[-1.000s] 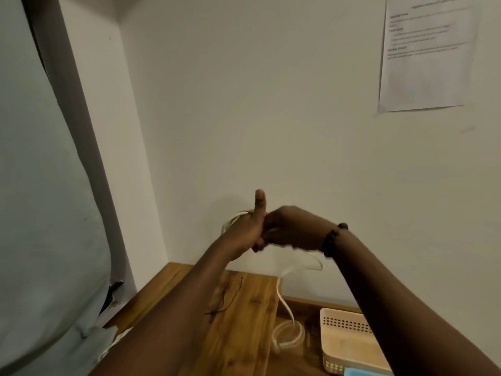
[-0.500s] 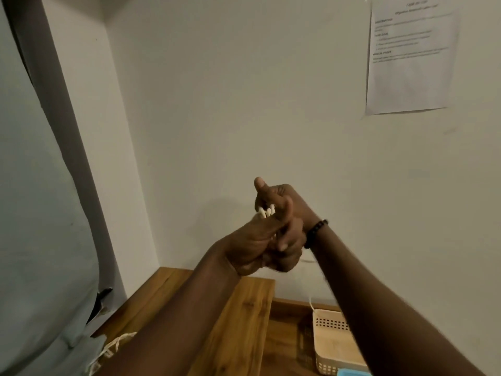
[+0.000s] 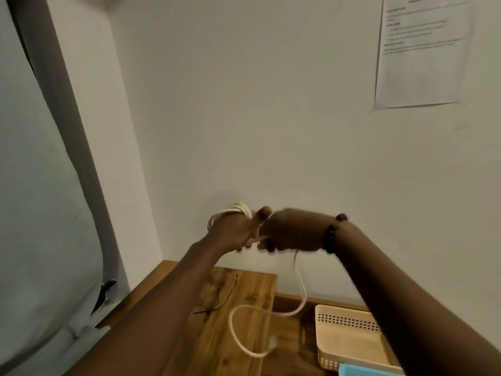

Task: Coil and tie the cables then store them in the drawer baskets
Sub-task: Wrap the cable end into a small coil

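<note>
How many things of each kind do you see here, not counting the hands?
Cream-white cable, partly coiled on the left hand, fed by the right hand: 1
Cream perforated plastic basket: 1
Thin black cord: 1
Printed paper sheet: 1
Black bead bracelet: 1
Total: 5

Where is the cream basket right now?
In the head view the cream basket sits low on the right, below the right forearm, beside the wooden top, with a blue thing at its near edge.

We saw a wooden desktop (image 3: 244, 346) against the wall. On it lay a thin black cord (image 3: 217, 302); beside its edge sat a cream basket (image 3: 349, 337).
</note>
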